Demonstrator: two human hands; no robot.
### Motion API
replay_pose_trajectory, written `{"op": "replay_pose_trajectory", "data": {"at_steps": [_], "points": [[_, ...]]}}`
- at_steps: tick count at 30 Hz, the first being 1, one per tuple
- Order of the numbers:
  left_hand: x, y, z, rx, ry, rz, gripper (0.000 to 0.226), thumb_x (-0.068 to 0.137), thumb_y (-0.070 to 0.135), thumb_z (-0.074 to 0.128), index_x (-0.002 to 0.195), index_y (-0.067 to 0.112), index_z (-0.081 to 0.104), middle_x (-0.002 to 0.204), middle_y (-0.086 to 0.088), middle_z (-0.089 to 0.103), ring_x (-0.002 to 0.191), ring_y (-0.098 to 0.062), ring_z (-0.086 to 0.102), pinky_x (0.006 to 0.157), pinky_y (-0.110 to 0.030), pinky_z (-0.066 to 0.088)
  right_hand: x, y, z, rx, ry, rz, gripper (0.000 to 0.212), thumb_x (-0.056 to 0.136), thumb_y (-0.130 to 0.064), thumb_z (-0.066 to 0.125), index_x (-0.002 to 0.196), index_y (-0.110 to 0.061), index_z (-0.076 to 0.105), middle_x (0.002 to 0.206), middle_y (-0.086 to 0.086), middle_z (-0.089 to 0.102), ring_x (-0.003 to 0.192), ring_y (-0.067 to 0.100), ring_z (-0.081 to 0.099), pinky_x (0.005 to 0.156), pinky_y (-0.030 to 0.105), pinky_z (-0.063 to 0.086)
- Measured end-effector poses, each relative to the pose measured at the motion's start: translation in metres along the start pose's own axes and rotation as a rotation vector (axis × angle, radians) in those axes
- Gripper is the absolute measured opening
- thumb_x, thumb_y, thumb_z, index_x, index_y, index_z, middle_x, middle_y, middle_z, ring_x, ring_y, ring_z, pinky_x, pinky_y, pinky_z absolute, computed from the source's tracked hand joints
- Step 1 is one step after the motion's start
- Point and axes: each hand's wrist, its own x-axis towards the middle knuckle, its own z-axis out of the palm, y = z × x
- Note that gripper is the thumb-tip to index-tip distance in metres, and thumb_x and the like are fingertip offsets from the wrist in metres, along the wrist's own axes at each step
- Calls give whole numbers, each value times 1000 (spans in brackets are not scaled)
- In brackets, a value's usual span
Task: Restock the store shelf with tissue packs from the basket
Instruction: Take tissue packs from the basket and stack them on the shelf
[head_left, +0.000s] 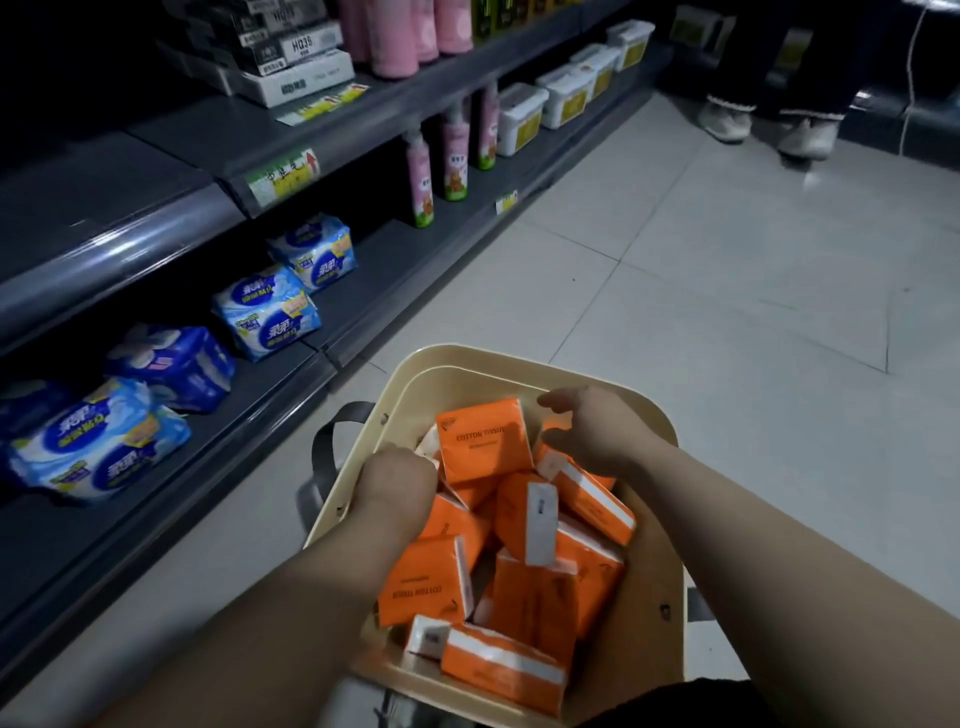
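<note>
A cream basket (644, 613) with dark handles sits low in the middle of the head view, holding several orange tissue packs (535, 597). One orange tissue pack (483, 441) marked COTTON TISSUE lies on top at the far end. My left hand (397, 483) is curled at that pack's left edge, against a white pack end; its fingertips are hidden. By the pack's right edge my right hand (587, 431) hovers with thumb and fingers spread, holding nothing. The dark grey store shelf (291, 384) runs along the left.
Blue-and-white soft packs (265, 312) lie along the bottom shelf, with pink bottles (454, 150) and white tubs (519, 117) further down. The upper shelf board (104, 197) is bare on the near side. Another person's shoes (769, 127) stand on the tiled floor (727, 270) at top right.
</note>
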Motion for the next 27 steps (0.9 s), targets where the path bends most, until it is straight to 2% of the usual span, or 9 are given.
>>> {"op": "replay_pose_trajectory", "data": {"at_steps": [3,7,11,15,18,22,25,27], "points": [[-15,-12,-23,-203,77,-52,24,89,33,55,107,19,59,109,-4,59,97,-23,60,69,-31,43,1,-3,5,-4,11,-11,46,90,-23,57,135,-24,50,133,2,58,117,21,56,90,28,44],[-43,-48,-59,-510,182,-123,39,78,47,61,106,20,58,108,-4,57,96,-25,60,71,-31,43,6,-14,14,-143,25,-107,48,90,-22,54,138,-23,47,134,6,55,117,28,55,91,35,48],[-64,-89,-72,-907,307,-200,33,69,37,71,99,27,63,99,1,61,85,-19,58,68,-28,42,26,-24,28,-255,10,-210,54,87,-20,56,140,-20,43,139,8,48,121,30,50,94,36,46],[-75,-120,-65,-1241,334,-223,33,66,32,73,97,25,66,94,3,69,84,-16,64,77,-32,50,51,-31,48,-361,-53,-220,46,93,-17,46,139,-16,40,141,8,45,125,31,46,99,36,40],[-80,-134,-54,-1369,326,-248,36,59,33,71,93,25,66,90,3,71,83,-17,66,82,-37,53,59,-32,65,-480,-68,-176,50,92,-28,49,139,-17,37,138,10,43,126,31,42,101,37,35],[-87,-149,-51,-1410,305,-234,35,61,30,69,96,24,65,94,1,70,89,-19,66,86,-39,51,57,-40,72,-692,-62,-229,40,87,-31,56,126,-20,55,126,10,42,119,30,40,98,38,37],[-92,-161,-50,-1455,301,-180,34,71,9,68,99,28,64,104,-6,68,93,-22,64,83,-32,49,50,-54,60,-535,-131,-176,47,82,-33,63,125,-18,50,125,13,42,112,31,49,93,39,45],[-98,-172,-49,-1415,338,-177,38,71,8,67,95,37,64,108,-7,63,87,-16,59,75,-25,46,43,-66,45,-389,-131,-167,49,80,-32,67,121,-13,48,121,12,51,104,30,56,85,37,48]]}}
